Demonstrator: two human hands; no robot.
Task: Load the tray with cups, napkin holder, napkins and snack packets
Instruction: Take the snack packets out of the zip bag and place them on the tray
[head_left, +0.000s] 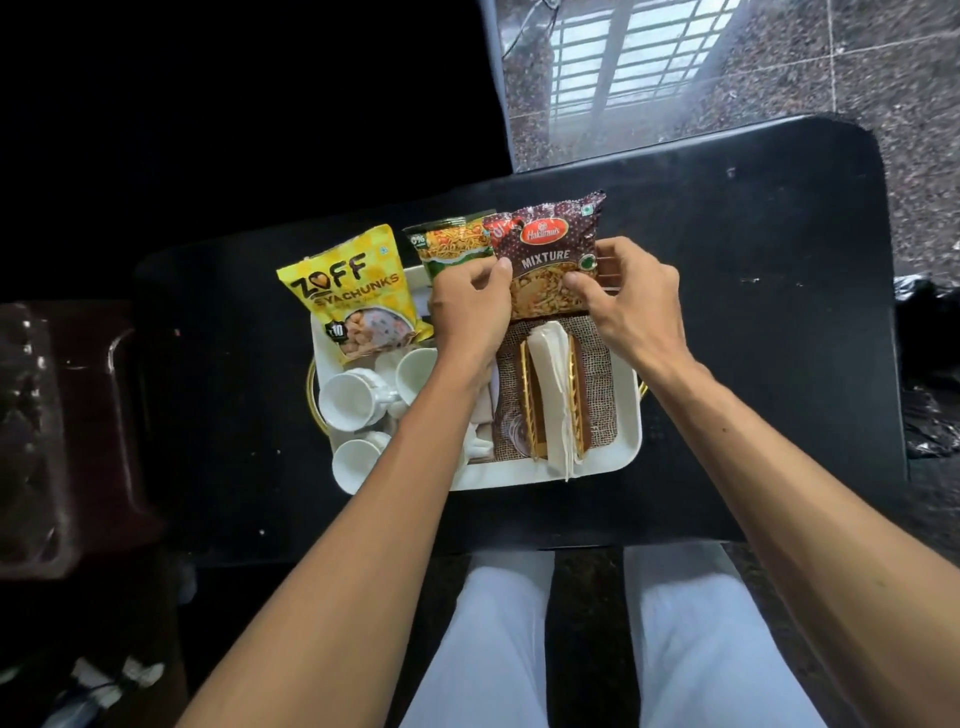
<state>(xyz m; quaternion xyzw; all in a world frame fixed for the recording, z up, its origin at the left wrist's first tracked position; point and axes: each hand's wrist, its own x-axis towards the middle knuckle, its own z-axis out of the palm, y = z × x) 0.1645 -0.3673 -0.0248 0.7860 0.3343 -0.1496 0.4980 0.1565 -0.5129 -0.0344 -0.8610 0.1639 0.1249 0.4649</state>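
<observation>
A white tray (626, 447) sits on a black table. Three white cups (349, 400) lie at its left side. A gold napkin holder (535, 410) with white napkins (553, 384) stands on a woven mat at its right. A yellow soya chunks packet (353, 291) leans at the tray's far left, with a green snack packet (452, 241) beside it. My left hand (467, 306) and my right hand (628, 301) pinch the two lower sides of a maroon mixture packet (548, 249), which stands upright at the tray's far edge.
The black table (753, 322) extends to the right and front of the tray. A dark plastic chair (67, 426) stands at the left. Speckled floor tiles (883, 93) and a black bag (930, 374) lie beyond the table on the right.
</observation>
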